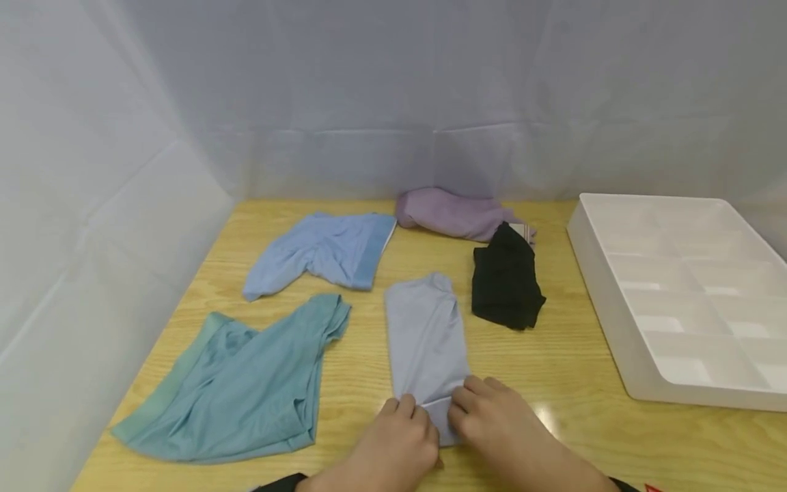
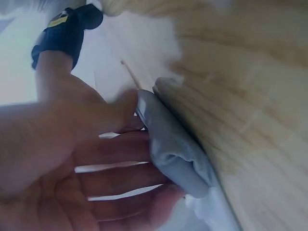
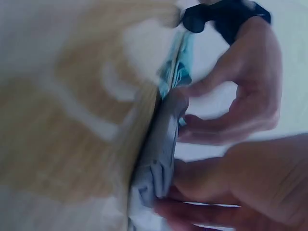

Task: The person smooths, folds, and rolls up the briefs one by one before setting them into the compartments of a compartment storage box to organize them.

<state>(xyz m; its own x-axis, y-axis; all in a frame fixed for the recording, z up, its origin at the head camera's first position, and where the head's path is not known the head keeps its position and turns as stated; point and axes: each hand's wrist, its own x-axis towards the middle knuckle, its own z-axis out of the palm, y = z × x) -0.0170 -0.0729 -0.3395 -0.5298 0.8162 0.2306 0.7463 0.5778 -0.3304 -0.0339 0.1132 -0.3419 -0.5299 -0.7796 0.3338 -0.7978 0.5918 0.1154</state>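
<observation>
A pair of pale grey underpants [image 1: 424, 335], folded into a long strip, lies on the table in the middle of the head view. My left hand [image 1: 399, 441] pinches the left side of its near end, where the cloth is turned over in a fold. On the right side of that fold, my right hand [image 1: 492, 417] pinches the cloth too. The left wrist view shows the thumb and fingers of the left hand [image 2: 110, 168] at the rolled grey edge. Both hands meet the same folded edge in the right wrist view, the right hand [image 3: 260, 178] being nearer.
Teal underpants [image 1: 246, 389] lie spread at left, with light blue underpants [image 1: 326, 249] behind them. A black folded garment [image 1: 507, 280] and a purple garment [image 1: 455, 213] lie at the back. At right stands a white divided box [image 1: 599, 307]. White sheeting [image 1: 393, 89] bounds the table.
</observation>
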